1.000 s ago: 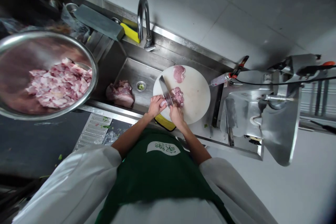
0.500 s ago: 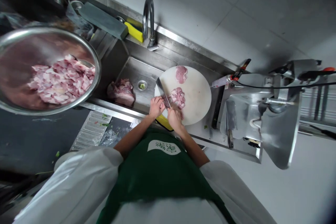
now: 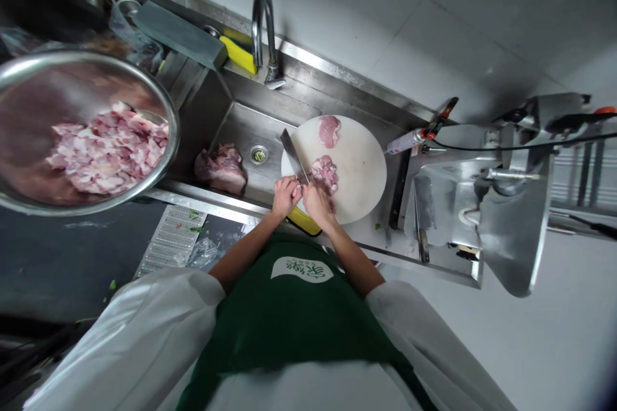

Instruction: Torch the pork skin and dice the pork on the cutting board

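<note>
My right hand [image 3: 318, 204] is closed round the handle of a broad-bladed kitchen knife [image 3: 293, 153], at the near left part of a round white cutting board [image 3: 361, 173]. The blade points away and to the left. Close beside the blade, my left hand [image 3: 286, 196] has its fingers curled; whatever lies under them is hidden. A small heap of cut meat pieces [image 3: 326, 173] sits just right of the knife. Farther back on the board lies a slab of meat [image 3: 330, 131].
A large steel bowl [image 3: 174, 135] of cut meat stands at left. A bigger meat chunk [image 3: 222, 168] lies in the sink [image 3: 270, 122], under a curved tap [image 3: 263, 13]. On the right is a metal slicing machine [image 3: 515, 225]. A yellow item [image 3: 304, 221] shows under the board's near edge.
The knife's blade has shifted a little left and away, and both hands have drawn closer together. The view has moved slightly; the meat on the board looks unchanged.
</note>
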Tool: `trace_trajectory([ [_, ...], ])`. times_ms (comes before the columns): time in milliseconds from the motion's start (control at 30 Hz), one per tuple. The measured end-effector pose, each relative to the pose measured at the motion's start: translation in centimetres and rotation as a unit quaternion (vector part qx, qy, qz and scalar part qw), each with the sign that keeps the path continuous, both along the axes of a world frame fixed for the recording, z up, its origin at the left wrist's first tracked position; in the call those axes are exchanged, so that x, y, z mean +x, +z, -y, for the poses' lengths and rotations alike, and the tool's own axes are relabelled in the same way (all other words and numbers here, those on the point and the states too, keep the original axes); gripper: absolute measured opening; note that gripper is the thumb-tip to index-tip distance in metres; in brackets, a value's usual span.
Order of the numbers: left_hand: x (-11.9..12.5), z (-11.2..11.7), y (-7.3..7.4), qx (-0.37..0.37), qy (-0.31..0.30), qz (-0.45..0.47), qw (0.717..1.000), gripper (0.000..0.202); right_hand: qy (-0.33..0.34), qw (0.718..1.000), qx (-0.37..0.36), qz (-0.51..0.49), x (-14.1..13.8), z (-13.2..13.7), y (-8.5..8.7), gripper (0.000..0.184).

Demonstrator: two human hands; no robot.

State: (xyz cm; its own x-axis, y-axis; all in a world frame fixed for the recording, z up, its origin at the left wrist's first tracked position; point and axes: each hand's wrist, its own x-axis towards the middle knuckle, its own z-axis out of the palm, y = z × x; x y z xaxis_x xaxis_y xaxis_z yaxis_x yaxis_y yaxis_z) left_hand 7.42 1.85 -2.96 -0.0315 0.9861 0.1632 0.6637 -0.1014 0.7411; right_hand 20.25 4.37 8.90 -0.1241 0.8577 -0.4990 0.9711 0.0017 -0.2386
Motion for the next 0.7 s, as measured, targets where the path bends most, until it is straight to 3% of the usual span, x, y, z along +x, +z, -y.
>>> trace_trajectory([
  [67, 0.0, 0.8, 0.3, 0.006, 0.070, 0.016, 0.997, 0.031, -0.006, 1.000, -0.002, -0.017, 0.6, -1.9, -0.2, 0.040],
  [167, 0.5, 2.1, 0.9, -0.029, 0.144, -0.003, 0.989, 0.036, -0.037, 0.999, -0.003, -0.008, 3.6, -1.8, -0.2, 0.040],
  [300, 1.9, 2.3, 2.3, -0.066, 0.054, -0.040, 0.996, 0.023, -0.076, 0.997, 0.001, 0.018, 7.4, 0.5, -0.2, 0.043],
  [433, 2.8, -0.2, 3.7, -0.118, -0.033, 0.088, 0.989, 0.013, -0.090, 0.996, -0.001, 0.022, 8.5, 1.7, 0.2, 0.041],
  [567, 2.0, -3.4, 3.9, -0.190, -0.067, 0.267, 0.942, 0.019, -0.113, 0.993, -0.008, 0.024, 8.7, 2.2, 0.9, 0.040],
  [633, 0.8, -4.1, 3.6, -0.225, -0.067, 0.265, 0.935, 0.024, -0.121, 0.992, -0.012, 0.026, 8.7, 2.5, 1.1, 0.039],
  [700, -0.6, -3.8, 3.3, -0.232, -0.042, 0.222, 0.946, 0.025, -0.123, 0.992, -0.014, 0.027, 8.6, 2.8, 1.2, 0.039],
])
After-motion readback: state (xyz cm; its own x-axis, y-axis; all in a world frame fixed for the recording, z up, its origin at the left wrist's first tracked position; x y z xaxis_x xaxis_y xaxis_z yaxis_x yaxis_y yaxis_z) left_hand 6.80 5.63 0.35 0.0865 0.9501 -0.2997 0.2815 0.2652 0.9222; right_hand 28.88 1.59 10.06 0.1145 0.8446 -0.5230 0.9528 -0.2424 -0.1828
